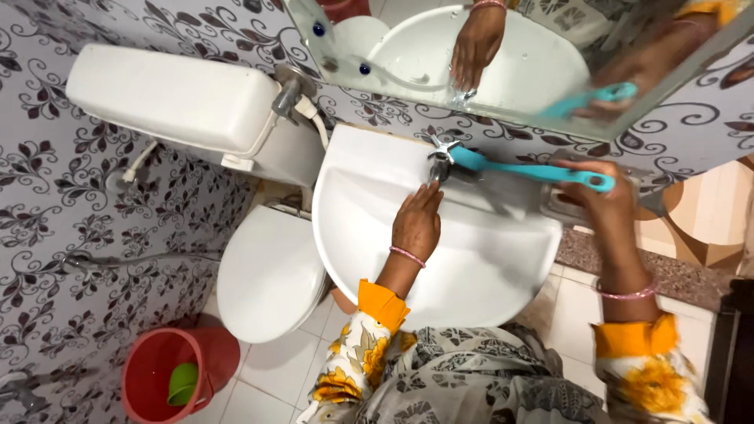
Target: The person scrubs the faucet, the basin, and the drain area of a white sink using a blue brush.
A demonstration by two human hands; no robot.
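No packages, labels, signs or screens show anywhere in this bathroom corner.

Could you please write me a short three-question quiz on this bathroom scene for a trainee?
1. True or false: the right hand holds a turquoise brush against the tap.
2. Where is the left hand? A) in the washbasin below the tap B) on the cistern
3. What lies in the red bucket?

Key: 1 true; 2 A; 3 a green mug.
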